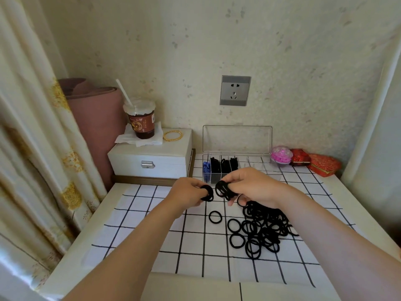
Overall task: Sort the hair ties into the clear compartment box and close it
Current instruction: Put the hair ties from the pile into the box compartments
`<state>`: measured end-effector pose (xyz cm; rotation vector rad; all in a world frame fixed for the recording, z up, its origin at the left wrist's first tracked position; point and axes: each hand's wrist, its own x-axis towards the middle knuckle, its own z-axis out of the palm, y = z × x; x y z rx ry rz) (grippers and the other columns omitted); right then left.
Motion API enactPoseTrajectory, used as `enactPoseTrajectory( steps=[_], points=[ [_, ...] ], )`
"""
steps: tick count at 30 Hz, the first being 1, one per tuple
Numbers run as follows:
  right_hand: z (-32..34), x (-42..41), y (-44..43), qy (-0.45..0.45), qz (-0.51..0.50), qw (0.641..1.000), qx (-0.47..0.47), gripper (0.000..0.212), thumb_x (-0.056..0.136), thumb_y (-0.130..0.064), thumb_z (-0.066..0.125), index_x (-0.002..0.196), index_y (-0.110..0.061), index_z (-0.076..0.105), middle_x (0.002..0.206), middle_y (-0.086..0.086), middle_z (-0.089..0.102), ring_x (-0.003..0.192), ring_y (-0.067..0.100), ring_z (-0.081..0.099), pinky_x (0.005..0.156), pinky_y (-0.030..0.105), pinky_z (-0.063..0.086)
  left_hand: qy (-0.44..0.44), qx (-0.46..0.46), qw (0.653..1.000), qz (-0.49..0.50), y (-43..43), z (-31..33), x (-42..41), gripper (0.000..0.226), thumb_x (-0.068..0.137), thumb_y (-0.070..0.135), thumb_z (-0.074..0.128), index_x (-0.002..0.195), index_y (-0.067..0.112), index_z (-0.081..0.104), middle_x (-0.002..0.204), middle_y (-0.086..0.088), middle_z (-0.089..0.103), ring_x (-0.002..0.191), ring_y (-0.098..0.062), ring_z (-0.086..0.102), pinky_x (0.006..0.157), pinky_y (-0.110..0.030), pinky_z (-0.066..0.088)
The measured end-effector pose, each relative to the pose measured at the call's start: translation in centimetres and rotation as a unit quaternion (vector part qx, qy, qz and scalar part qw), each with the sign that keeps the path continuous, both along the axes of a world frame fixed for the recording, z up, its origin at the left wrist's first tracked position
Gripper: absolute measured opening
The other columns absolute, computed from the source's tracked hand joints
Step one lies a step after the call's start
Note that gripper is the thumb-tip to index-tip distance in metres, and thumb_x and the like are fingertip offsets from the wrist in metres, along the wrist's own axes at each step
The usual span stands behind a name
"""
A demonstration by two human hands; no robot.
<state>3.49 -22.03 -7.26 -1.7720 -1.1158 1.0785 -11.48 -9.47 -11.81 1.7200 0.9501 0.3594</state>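
Before the open clear box [237, 148] — both hands' grip [188, 191] [251, 186] on black ties [223, 189].

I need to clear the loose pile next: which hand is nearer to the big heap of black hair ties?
Right. The right hand is directly above the heap of black hair ties; the left hand is off to its left.

A white jewellery box [149, 158] sits at the table's back left; on its lid stands a lidded drink cup [141, 119] with a straw, on a crumpled napkin [130, 139] — a gold bangle [173, 135] lies just right of it; left of the box leans a rolled pink mat [95, 118]; well right of it, a wall socket [235, 90], a pink trinket [281, 154] and red brocade cases [323, 165].
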Motion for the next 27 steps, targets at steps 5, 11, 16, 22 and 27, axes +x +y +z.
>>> enactPoseTrajectory(
  steps=[5, 11, 16, 22, 27],
  points=[
    [-0.6, -0.5, 0.5, 0.009, -0.018, 1.000, -0.008, 0.018, 0.092, -0.003, 0.060, 0.103, -0.010, 0.072, 0.086, 0.014, 0.076, 0.072, 0.020, 0.072, 0.047, 0.023, 0.045, -0.064, -0.167, 0.980, -0.082, -1.0, 1.0, 0.4, 0.022, 0.090, 0.020, 0.069, 0.108, 0.010, 0.075, 0.097, -0.009, 0.074, 0.083, -0.013, 0.067, 0.087, -0.033, 0.059],
    [-1.4, -0.3, 0.8, -0.100, -0.064, 0.993, 0.002, 0.019, 0.089, -0.003, 0.060, 0.104, -0.012, 0.064, 0.081, 0.011, 0.074, 0.066, 0.023, 0.074, 0.043, 0.025, 0.047, -0.113, -0.284, 0.949, -0.082, -1.0, 1.7, 0.3, 0.036, 0.098, 0.032, 0.057, 0.115, 0.003, 0.067, 0.094, -0.010, 0.068, 0.092, -0.022, 0.063, 0.091, -0.038, 0.056],
    [-2.0, -0.6, 1.2, -0.175, -0.047, 0.983, 0.022, 0.023, 0.086, -0.016, 0.069, 0.107, -0.021, 0.062, 0.085, 0.009, 0.074, 0.065, 0.022, 0.074, 0.047, 0.033, 0.051, -0.064, -0.150, 0.977, -0.138, -1.2, 1.3, 0.3, 0.029, 0.088, 0.028, 0.072, 0.113, 0.013, 0.073, 0.108, -0.006, 0.074, 0.096, -0.011, 0.067, 0.090, -0.027, 0.056],
    [-1.2, 0.3, 0.4, -0.080, -0.012, 0.997, 0.021, 0.030, 0.088, -0.012, 0.071, 0.116, -0.017, 0.065, 0.092, 0.009, 0.075, 0.072, 0.015, 0.073, 0.049, 0.028, 0.050, -0.063, -0.122, 0.984, -0.111, -0.7, 1.2, 0.2, 0.021, 0.094, 0.013, 0.064, 0.113, 0.010, 0.072, 0.104, -0.010, 0.074, 0.087, -0.010, 0.070, 0.084, -0.026, 0.058],
    [-1.0, 1.1, 0.1, -0.006, -0.061, 0.998, 0.030, 0.032, 0.086, -0.017, 0.076, 0.116, -0.015, 0.066, 0.096, 0.008, 0.072, 0.075, 0.013, 0.070, 0.053, 0.026, 0.049, -0.085, -0.114, 0.985, -0.094, -0.8, 1.6, 0.6, 0.020, 0.095, 0.011, 0.062, 0.113, 0.012, 0.069, 0.101, -0.009, 0.073, 0.083, -0.011, 0.070, 0.080, -0.025, 0.058]
  ],
)
